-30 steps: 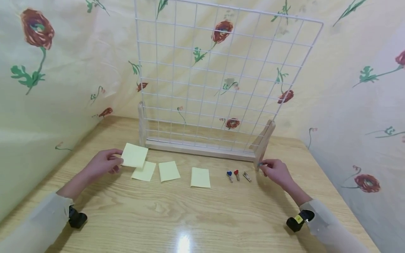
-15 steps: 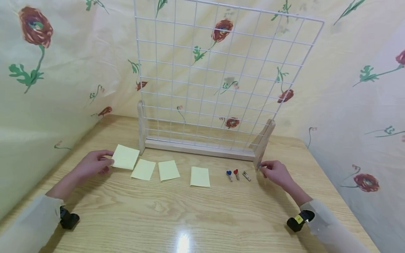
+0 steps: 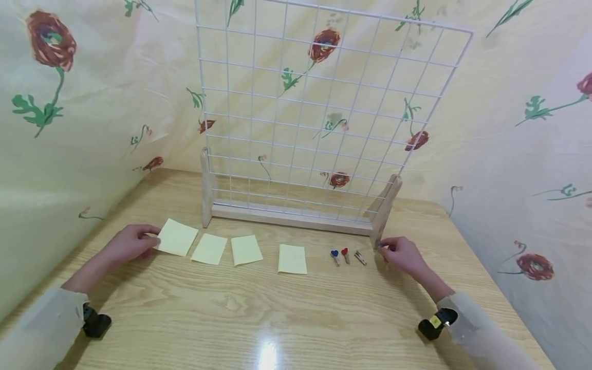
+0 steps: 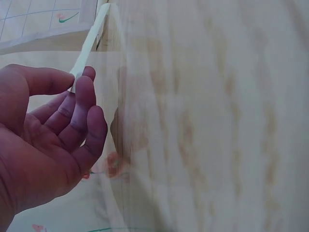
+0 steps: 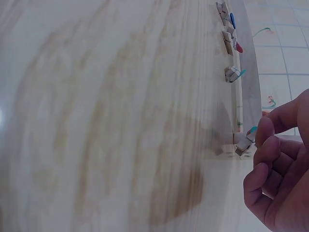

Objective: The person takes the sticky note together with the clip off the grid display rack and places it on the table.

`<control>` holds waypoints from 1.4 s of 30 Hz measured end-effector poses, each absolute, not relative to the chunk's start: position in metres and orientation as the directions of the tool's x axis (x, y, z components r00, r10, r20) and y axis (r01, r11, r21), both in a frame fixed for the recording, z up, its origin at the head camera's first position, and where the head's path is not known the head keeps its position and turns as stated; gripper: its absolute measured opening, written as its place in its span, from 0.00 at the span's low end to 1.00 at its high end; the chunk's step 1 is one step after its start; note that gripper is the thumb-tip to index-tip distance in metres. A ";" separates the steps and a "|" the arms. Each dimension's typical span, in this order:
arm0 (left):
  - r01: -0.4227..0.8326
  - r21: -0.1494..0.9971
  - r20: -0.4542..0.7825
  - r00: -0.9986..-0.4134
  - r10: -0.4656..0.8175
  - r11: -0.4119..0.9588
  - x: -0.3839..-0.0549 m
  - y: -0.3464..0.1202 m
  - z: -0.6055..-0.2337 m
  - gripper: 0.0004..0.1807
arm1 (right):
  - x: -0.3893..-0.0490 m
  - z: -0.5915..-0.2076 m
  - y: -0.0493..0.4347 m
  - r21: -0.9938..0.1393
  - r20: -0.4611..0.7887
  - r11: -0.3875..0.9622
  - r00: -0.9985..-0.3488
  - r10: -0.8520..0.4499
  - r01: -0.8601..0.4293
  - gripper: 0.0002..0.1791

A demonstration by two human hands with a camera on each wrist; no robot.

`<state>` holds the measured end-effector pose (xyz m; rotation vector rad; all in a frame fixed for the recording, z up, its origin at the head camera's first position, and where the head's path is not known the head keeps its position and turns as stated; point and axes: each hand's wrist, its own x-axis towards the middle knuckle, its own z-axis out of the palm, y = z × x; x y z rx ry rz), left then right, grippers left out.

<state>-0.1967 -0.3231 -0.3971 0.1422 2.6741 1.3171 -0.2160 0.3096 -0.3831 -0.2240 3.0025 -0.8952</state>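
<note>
My left hand (image 3: 131, 241) pinches a pale yellow paper note (image 3: 177, 237) by its left edge, at the left end of a row of notes. Seen edge-on in the left wrist view, the note (image 4: 91, 41) sits between thumb and fingertips. Three more notes lie on the table: one (image 3: 209, 249) just beside the held one, another (image 3: 246, 250) further right, and the last (image 3: 292, 259) near the middle. By the stand's right foot, my right hand (image 3: 404, 254) pinches a small wooden clothespin with a teal decoration (image 5: 245, 143).
A white wire grid (image 3: 319, 108) stands upright in a wooden base (image 3: 291, 216) behind the notes. On the table are a blue-heart clothespin (image 3: 335, 257), a red-heart clothespin (image 3: 346, 255) and another clothespin (image 3: 360, 258). Flowered cloth (image 3: 92, 139) hangs around the table.
My left hand has moved left and slightly nearer with its note, so the note beneath now shows fully. The right hand stays almost still with its clothespin.
</note>
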 end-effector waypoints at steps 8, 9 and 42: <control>0.001 0.759 -0.109 -0.986 0.128 0.652 -0.194 -0.322 -0.400 0.25 | -0.212 -0.392 0.312 -0.549 0.047 0.824 -0.990 -0.136 -0.140 0.15; -0.001 0.757 -0.109 -0.986 0.124 0.654 -0.194 -0.321 -0.400 0.25 | -0.212 -0.394 0.312 -0.546 0.049 0.826 -0.990 -0.136 -0.140 0.15; 0.052 0.635 -0.002 -0.998 0.068 0.771 -0.190 -0.318 -0.394 0.18 | -0.210 -0.392 0.314 -0.513 0.065 0.848 -0.991 -0.119 -0.135 0.13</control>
